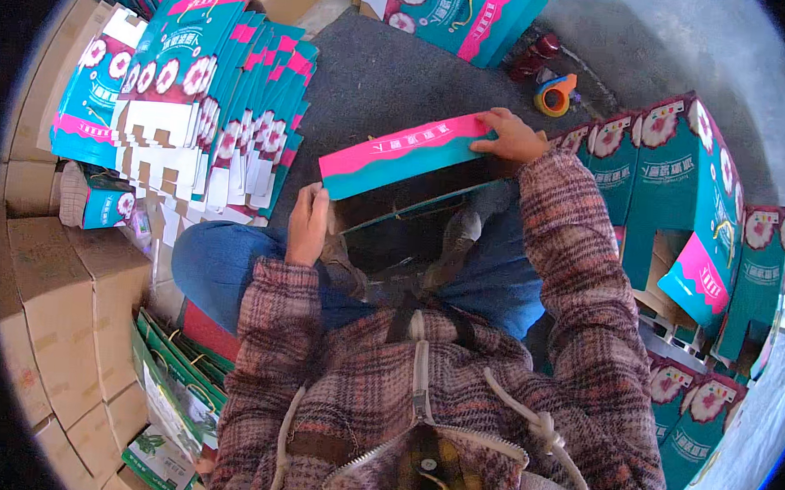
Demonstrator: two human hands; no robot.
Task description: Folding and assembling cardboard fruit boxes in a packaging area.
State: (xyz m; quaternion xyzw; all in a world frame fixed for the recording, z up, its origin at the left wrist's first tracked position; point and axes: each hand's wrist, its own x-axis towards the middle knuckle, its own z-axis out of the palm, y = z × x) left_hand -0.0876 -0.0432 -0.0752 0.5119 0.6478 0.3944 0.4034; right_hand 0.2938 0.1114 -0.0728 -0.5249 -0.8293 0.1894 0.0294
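Note:
A teal and pink printed cardboard box [407,153] is held between my knees, tilted, with its dark inside partly showing. My left hand [306,224] grips its left end, fingers pressed together against the cardboard. At the other end my right hand [511,137] has the far right corner between thumb and fingers. A thin cord or handle seems to lie across the opening, though it is too dark to be sure. The lower part of the box is hidden in shadow between my legs.
Flattened teal cartons [258,129] lie in a fanned stack at the left. Assembled boxes [666,185] stand in rows on my right. An orange and blue tape dispenser [554,95] rests on the floor at far right. Brown cartons [52,305] and green printed bags [168,393] flank my left side.

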